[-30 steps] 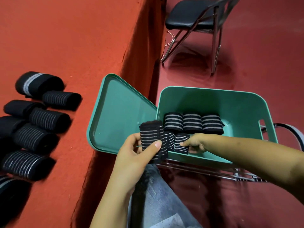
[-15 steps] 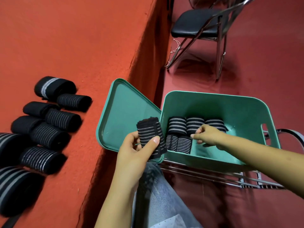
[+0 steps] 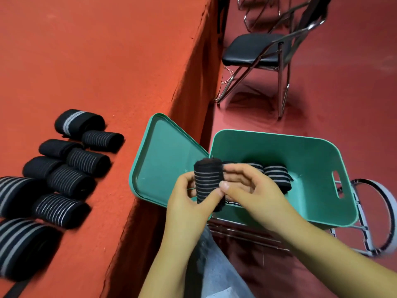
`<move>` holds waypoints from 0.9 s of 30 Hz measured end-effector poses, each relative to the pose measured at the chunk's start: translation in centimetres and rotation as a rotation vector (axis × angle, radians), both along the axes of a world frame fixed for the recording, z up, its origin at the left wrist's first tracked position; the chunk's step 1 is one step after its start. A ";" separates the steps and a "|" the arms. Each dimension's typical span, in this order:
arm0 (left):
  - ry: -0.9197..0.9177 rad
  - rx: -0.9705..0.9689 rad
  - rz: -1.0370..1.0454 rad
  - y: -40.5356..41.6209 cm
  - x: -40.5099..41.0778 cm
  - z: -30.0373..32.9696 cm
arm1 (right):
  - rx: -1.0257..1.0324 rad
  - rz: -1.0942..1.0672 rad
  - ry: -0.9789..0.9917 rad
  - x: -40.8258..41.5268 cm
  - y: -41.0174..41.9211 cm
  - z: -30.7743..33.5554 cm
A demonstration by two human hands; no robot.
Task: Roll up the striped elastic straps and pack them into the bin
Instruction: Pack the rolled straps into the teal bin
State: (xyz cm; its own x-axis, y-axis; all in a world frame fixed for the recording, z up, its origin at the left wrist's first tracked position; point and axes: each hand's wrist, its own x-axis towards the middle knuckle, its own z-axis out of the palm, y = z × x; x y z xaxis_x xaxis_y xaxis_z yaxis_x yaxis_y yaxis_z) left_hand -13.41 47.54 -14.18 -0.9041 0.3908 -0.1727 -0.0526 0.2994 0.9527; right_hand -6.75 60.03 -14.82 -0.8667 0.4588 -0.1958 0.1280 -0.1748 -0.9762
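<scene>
A rolled black strap with thin grey stripes stands upright in front of the green bin. My left hand grips it from the left, thumb across its lower front. My right hand pinches its right side with thumb and curled fingers. Inside the bin, packed rolls show behind my right hand; most are hidden by it. Several more rolled straps lie on the red table to the left.
The bin's green lid leans open against the table edge. The bin rests on a metal-framed stool. A black folding chair stands on the red floor behind. My knee in grey jeans is below.
My right hand left the bin and came across to the roll in my left hand, now pinching it. The view shifted slightly down and right.
</scene>
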 end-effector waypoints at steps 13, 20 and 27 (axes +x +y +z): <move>0.189 -0.156 -0.182 0.4 0.3 0.3 | 0.152 0.111 0.005 0.0 0.2 0.4; 0.139 -0.109 -0.286 -0.3 -0.3 0.0 | 0.080 0.179 0.046 0.0 1.3 0.1; 0.119 -0.045 -0.252 -0.7 -0.7 -0.8 | 0.028 0.026 -0.083 -0.8 5.7 -0.3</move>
State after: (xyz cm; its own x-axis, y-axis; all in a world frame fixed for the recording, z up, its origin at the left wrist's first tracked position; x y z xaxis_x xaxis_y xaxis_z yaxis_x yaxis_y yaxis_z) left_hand -14.07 46.87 -14.94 -0.7942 0.6004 -0.0937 0.1401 0.3310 0.9332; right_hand -7.57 65.76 -15.07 -0.8598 0.4422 -0.2554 0.2134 -0.1433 -0.9664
